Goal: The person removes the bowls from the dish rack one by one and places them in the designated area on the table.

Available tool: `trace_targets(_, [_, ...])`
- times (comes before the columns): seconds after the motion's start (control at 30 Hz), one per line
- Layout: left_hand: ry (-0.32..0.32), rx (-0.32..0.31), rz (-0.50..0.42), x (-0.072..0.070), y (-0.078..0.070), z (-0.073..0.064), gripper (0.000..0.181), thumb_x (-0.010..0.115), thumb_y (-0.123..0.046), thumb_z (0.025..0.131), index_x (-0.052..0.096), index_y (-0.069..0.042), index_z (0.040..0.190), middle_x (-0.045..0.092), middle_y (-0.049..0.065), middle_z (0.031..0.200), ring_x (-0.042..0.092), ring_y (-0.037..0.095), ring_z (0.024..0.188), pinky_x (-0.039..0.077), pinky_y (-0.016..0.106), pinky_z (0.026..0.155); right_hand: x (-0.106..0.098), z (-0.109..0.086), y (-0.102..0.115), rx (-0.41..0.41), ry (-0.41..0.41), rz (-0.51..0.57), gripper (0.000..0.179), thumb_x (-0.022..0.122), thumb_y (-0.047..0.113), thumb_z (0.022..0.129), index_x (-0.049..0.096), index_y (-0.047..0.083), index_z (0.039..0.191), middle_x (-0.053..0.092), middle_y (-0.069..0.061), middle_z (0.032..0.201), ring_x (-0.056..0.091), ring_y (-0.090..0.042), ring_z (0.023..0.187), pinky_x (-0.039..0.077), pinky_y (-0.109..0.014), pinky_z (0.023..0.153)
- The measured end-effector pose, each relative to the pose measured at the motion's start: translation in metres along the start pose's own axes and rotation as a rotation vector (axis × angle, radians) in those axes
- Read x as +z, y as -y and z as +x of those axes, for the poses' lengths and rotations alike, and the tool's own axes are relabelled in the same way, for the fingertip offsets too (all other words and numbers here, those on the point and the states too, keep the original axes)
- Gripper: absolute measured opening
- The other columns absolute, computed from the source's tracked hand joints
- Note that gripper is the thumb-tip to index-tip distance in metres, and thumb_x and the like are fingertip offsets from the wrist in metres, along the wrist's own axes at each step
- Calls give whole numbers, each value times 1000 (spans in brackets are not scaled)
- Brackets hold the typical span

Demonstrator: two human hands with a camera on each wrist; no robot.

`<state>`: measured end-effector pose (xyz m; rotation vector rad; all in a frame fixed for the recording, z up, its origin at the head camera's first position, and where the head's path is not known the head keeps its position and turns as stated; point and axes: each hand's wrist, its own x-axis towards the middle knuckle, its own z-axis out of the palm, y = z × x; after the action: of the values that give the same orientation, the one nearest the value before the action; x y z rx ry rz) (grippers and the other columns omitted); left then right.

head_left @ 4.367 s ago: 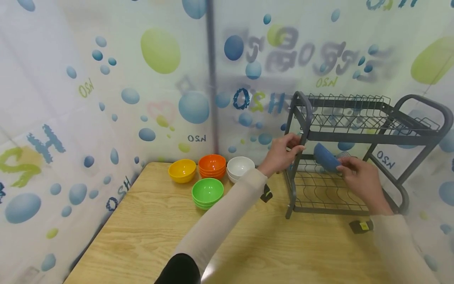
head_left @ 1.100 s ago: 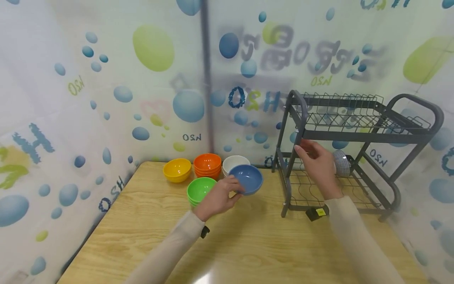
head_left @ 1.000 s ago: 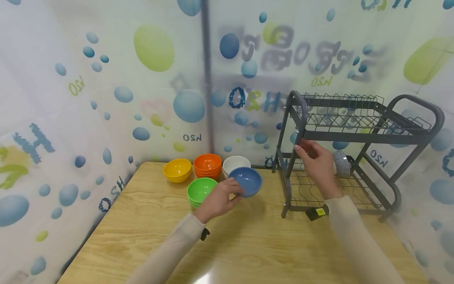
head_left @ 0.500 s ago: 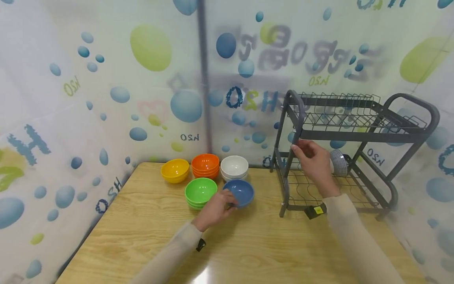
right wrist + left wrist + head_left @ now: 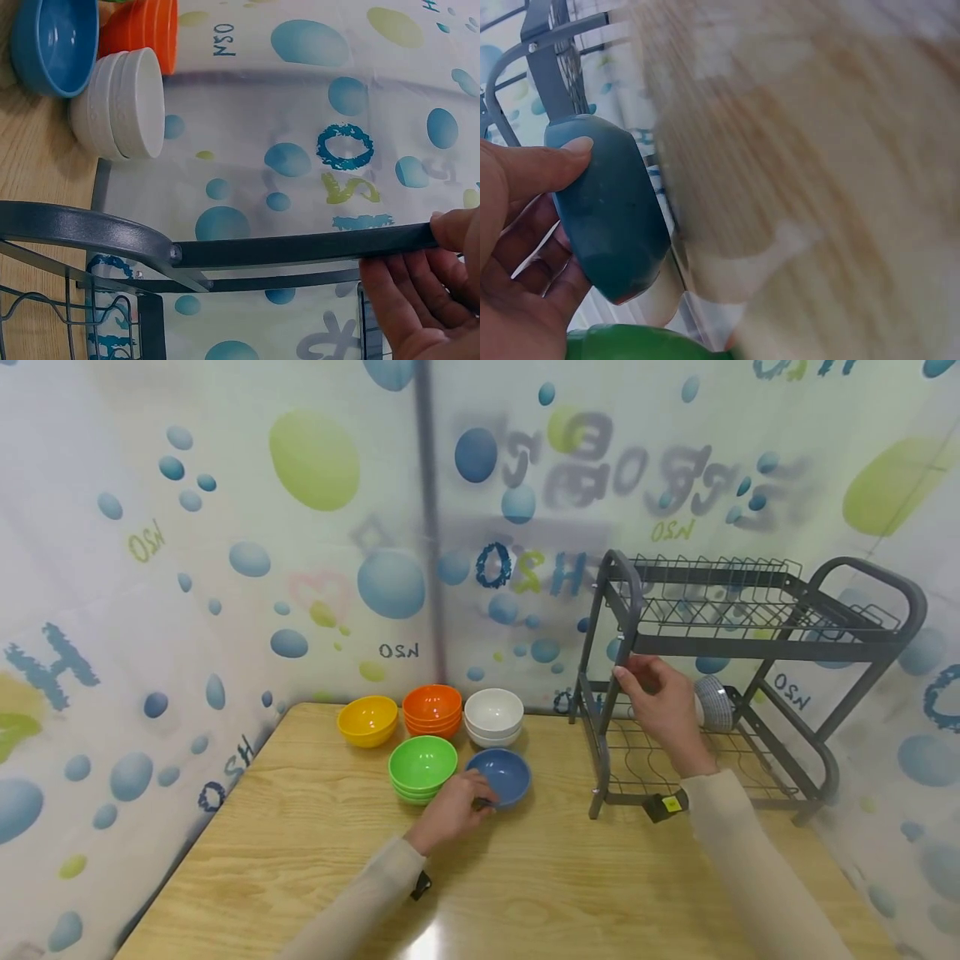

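Note:
My left hand (image 5: 452, 810) pinches the near left rim of a blue bowl (image 5: 504, 777), which sits low at the table, right of the stacked green bowls (image 5: 423, 764) and in front of the white ones (image 5: 493, 714). In the left wrist view the thumb lies on one side of the blue bowl (image 5: 611, 202) and the fingers on the other. My right hand (image 5: 666, 710) grips the left front post of a dark two-tier dish rack (image 5: 765, 648). The right wrist view shows thumb and fingers around this post (image 5: 300, 250).
Behind stand a yellow bowl (image 5: 368, 722) and stacked orange bowls (image 5: 432, 710). On the rack's lower tier a blue-and-white patterned bowl (image 5: 717, 703) stands on its side, partly behind my right hand. A bubble-print curtain (image 5: 315, 568) hangs behind the wooden table (image 5: 300, 843).
The blue bowl passed from my right hand at the rack to my left, which carried it leftward and lowered it beside the green bowls. My right hand took the rack post that my left hand had touched.

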<state>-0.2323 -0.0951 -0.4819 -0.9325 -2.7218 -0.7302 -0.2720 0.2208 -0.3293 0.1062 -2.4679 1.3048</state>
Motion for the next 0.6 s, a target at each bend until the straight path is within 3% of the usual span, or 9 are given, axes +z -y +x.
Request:
trace_targets(0.23, [33, 6, 26, 0, 0, 0, 11, 83, -9, 84, 81, -12, 94, 78, 1, 97, 66, 18, 98, 57, 37, 94, 1, 1, 1, -32, -8, -4, 49, 58, 44, 104, 61, 3, 130, 68, -19, 129, 64, -37, 123, 48, -55, 108])
trace_targets(0.6, [72, 24, 47, -2, -4, 4, 15, 83, -7, 81, 80, -10, 96, 78, 2, 98, 66, 21, 99, 56, 37, 94, 1, 0, 1, -3, 1, -11, 50, 58, 45, 104, 60, 4, 132, 67, -19, 131, 62, -37, 124, 48, -56, 108])
